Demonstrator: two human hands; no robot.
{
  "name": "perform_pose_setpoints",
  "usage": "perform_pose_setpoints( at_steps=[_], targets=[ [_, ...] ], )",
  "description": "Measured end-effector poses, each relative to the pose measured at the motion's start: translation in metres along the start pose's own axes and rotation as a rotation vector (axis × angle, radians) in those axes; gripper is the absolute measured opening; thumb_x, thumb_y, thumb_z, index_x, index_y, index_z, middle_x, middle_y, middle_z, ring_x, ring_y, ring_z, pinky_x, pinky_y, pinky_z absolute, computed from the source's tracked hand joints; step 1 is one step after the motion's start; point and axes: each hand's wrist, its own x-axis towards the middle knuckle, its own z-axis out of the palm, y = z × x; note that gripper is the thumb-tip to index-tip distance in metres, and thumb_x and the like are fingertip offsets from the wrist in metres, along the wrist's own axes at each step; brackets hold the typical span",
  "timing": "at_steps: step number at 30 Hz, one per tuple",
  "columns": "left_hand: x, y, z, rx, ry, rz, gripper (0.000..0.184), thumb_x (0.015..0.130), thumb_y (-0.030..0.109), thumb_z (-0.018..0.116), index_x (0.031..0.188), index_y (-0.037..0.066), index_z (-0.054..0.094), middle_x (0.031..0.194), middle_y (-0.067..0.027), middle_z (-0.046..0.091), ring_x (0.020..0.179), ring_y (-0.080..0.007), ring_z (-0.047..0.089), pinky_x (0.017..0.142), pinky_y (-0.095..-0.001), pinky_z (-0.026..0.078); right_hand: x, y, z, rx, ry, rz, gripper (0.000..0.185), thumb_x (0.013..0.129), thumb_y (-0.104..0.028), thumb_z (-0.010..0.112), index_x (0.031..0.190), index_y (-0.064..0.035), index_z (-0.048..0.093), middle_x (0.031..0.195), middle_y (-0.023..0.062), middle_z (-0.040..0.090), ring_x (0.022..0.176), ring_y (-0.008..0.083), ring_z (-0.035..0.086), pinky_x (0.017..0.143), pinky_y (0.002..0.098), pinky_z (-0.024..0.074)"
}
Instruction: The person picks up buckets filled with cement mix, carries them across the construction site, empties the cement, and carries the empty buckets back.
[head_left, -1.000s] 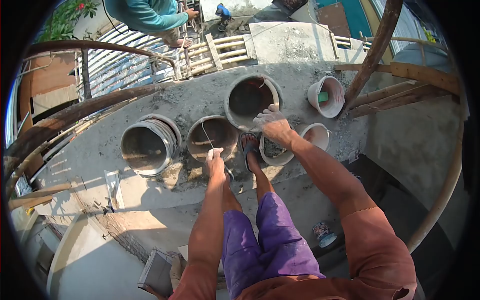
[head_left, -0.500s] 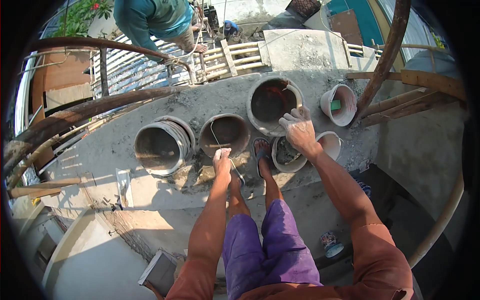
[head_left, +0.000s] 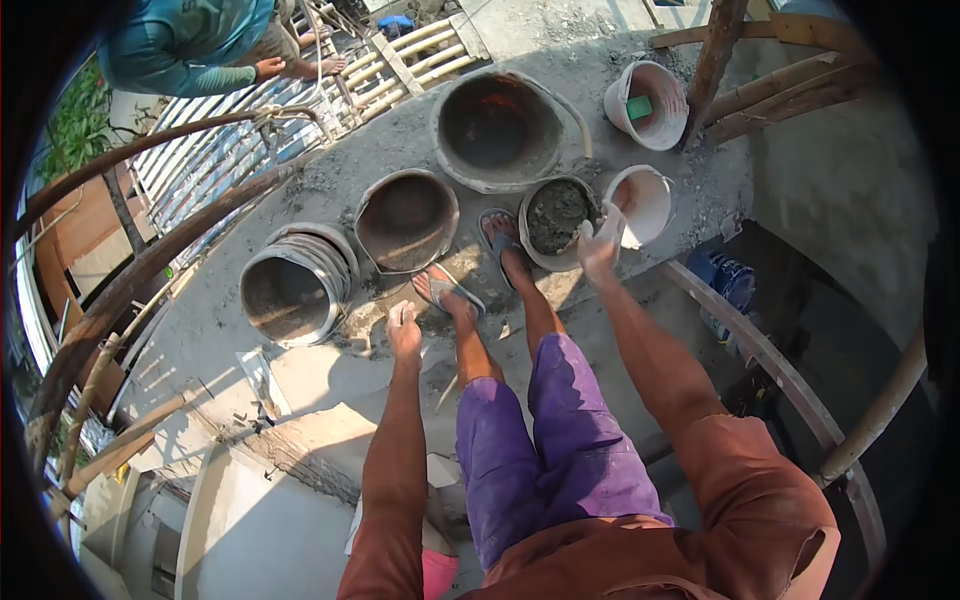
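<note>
My left hand (head_left: 404, 325) is closed in front of the stacked buckets (head_left: 293, 285) and the dark-lined bucket (head_left: 407, 221); what it may hold is too small to make out. My right hand (head_left: 600, 245) has its fingers apart and nothing in them, beside the bucket of grey mix (head_left: 558, 220) and the whitish bucket (head_left: 641, 207). The large round tub (head_left: 499, 130), dark inside, stands beyond my feet, a pale hose-like strip along its right rim. At the upper right is a bucket holding a green piece (head_left: 646, 105).
A person in a teal top (head_left: 180, 45) is on the bamboo platform (head_left: 225, 130) at the upper left. Wooden poles (head_left: 713, 75) rise on the right, and curved rails run along the left. Below the ledge, part of another person in pink (head_left: 438, 572) shows near my left arm.
My right hand has moved away from the large tub toward the bucket of mix. The wire at my left hand has left the dark-lined bucket. The view has shifted.
</note>
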Motion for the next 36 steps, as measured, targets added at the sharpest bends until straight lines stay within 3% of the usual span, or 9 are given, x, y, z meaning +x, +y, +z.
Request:
perform_pose_setpoints(
  at_steps=[3, 7, 9, 12, 17, 25, 29, 34, 36],
  targets=[
    [-0.071, -0.006, 0.004, 0.216, -0.113, -0.002, 0.029, 0.087, 0.018, 0.047, 0.107, -0.002, 0.053, 0.102, -0.0149, 0.058, 0.095, -0.0207, 0.054, 0.084, -0.0302, 0.041, -0.023, 0.087, 0.047, 0.176, -0.288, 0.388, 0.037, 0.079, -0.01, 0.058, 0.111, 0.0009, 0.045, 0.096, 0.0081, 0.055, 0.077, 0.014, 0.054, 0.073, 0.0273, 0.0434],
    [-0.155, -0.041, 0.014, 0.559, -0.2, -0.027, 0.028, 0.087, 0.018, 0.048, 0.107, 0.0, 0.054, 0.101, -0.0155, 0.058, 0.097, -0.0237, 0.055, 0.084, -0.0308, 0.041, -0.029, 0.073, 0.089, 0.45, -0.418, 0.585, 0.041, 0.079, -0.012, 0.058, 0.116, -0.0001, 0.045, 0.105, 0.0097, 0.055, 0.096, 0.0152, 0.052, 0.082, 0.026, 0.0403],
    [-0.167, -0.051, 0.01, 0.468, -0.158, -0.081, 0.027, 0.087, 0.018, 0.048, 0.106, 0.0, 0.055, 0.1, -0.0159, 0.059, 0.096, -0.0247, 0.055, 0.084, -0.0313, 0.041, -0.031, 0.07, 0.117, 0.35, -0.303, 0.414, 0.05, 0.069, -0.014, 0.064, 0.114, 0.0005, 0.047, 0.107, 0.0169, 0.055, 0.098, 0.0292, 0.053, 0.085, 0.0333, 0.0412],
    [-0.167, -0.041, 0.014, 0.424, -0.114, -0.121, 0.024, 0.087, 0.016, 0.048, 0.102, 0.0, 0.058, 0.097, -0.0164, 0.059, 0.093, -0.0262, 0.056, 0.083, -0.0323, 0.042, -0.029, 0.063, 0.147, 0.098, -0.225, 0.087, 0.05, 0.066, -0.011, 0.062, 0.113, -0.0027, 0.047, 0.106, 0.0175, 0.053, 0.098, 0.0341, 0.05, 0.083, 0.0392, 0.041],
    [-0.166, -0.048, 0.011, 0.608, -0.122, -0.035, 0.02, 0.085, 0.012, 0.049, 0.096, 0.0, 0.061, 0.093, -0.0154, 0.06, 0.088, -0.026, 0.056, 0.082, -0.033, 0.042, -0.04, 0.051, 0.145, 0.043, -0.134, 0.154, 0.041, 0.066, -0.008, 0.058, 0.106, -0.0068, 0.048, 0.099, 0.0139, 0.051, 0.095, 0.0335, 0.047, 0.081, 0.0445, 0.0376],
    [-0.162, -0.038, 0.008, 0.579, -0.109, -0.062, 0.017, 0.085, 0.01, 0.049, 0.091, -0.001, 0.061, 0.092, -0.0143, 0.06, 0.087, -0.0246, 0.057, 0.082, -0.0316, 0.042, -0.029, 0.043, 0.117, -0.389, -0.131, 0.251, 0.075, 0.065, -0.015, 0.058, 0.133, -0.0088, 0.027, 0.108, 0.0124, 0.041, 0.102, 0.0304, 0.039, 0.084, 0.044, 0.0325],
    [-0.156, -0.051, 0.002, 0.57, -0.111, -0.084, 0.017, 0.085, 0.01, 0.049, 0.091, -0.001, 0.061, 0.091, -0.0138, 0.06, 0.087, -0.0237, 0.057, 0.082, -0.0313, 0.042, 0.001, 0.078, 0.118, -0.443, -0.218, 0.52, 0.072, 0.068, -0.017, 0.055, 0.134, -0.0141, 0.026, 0.11, 0.0135, 0.039, 0.108, 0.0302, 0.036, 0.087, 0.0429, 0.0294],
    [-0.157, -0.049, 0.003, 0.553, -0.097, -0.093, 0.018, 0.085, 0.011, 0.049, 0.09, -0.001, 0.061, 0.092, -0.0135, 0.059, 0.087, -0.0235, 0.056, 0.083, -0.0311, 0.041, 0.013, 0.076, 0.08, -0.463, -0.149, 0.343, 0.041, 0.066, -0.013, 0.054, 0.107, -0.0154, 0.057, 0.101, 0.0097, 0.044, 0.102, 0.0277, 0.04, 0.082, 0.0411, 0.0313],
    [-0.158, -0.045, 0.008, 0.567, -0.096, -0.099, 0.018, 0.085, 0.011, 0.049, 0.09, -0.001, 0.061, 0.092, -0.0135, 0.059, 0.088, -0.0235, 0.056, 0.083, -0.0311, 0.041, 0.006, 0.066, 0.076, -0.404, -0.095, 0.221, 0.039, 0.066, -0.012, 0.054, 0.105, -0.0153, 0.058, 0.1, 0.0092, 0.044, 0.099, 0.0268, 0.04, 0.08, 0.0402, 0.0319]
  ],
)
